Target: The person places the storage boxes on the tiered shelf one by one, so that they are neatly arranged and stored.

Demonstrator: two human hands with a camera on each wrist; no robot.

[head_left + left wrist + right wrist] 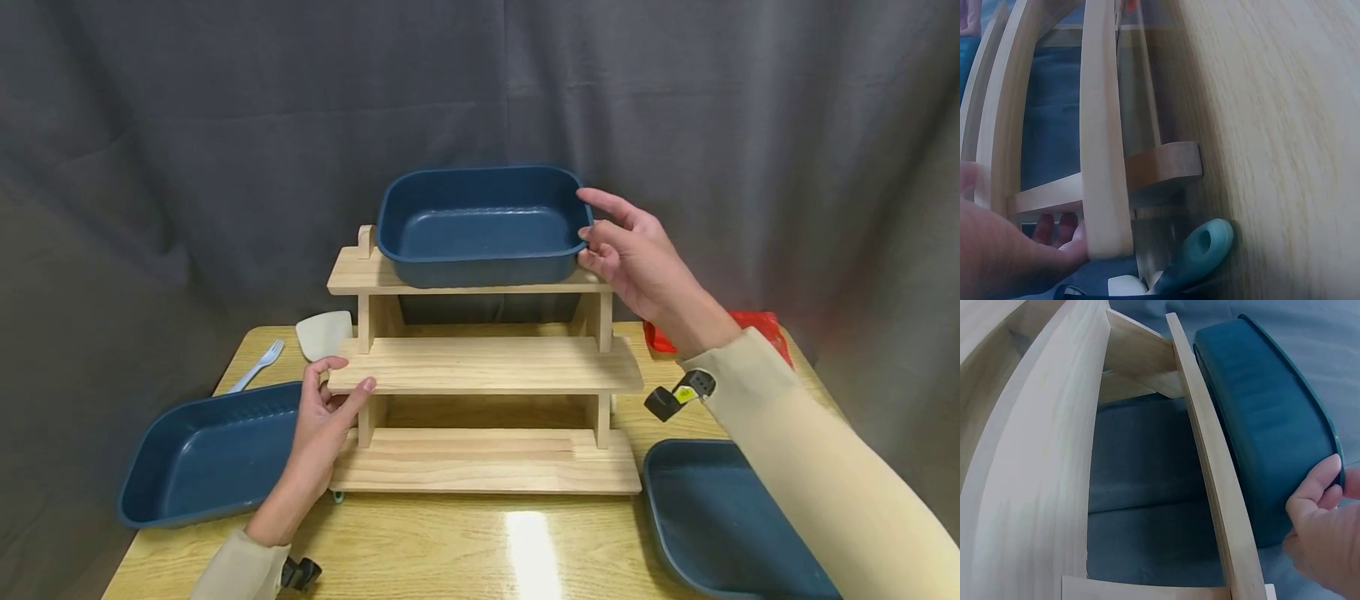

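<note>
A dark blue plastic bin (480, 271) sits on the top tier of a three-tier wooden shelf (487, 367). My right hand (626, 246) pinches the bin's right rim between thumb and fingers; the right wrist view shows the same grip on the bin (1272, 419) from the side. At the left end of the middle tier, my left hand (322, 425) grips the board's edge, thumb at the front and fingers behind. The left wrist view has the left hand (1029, 250) against the wooden boards (1104, 125).
Another blue bin (217, 458) stands on the table at left, and a third (735, 525) at right. Behind the left bin lie a light fork (258, 364) and a pale spatula head (324, 333). A teal handle (1204, 250) pokes out beside the shelf. Red packaging (761, 325) lies at the back right.
</note>
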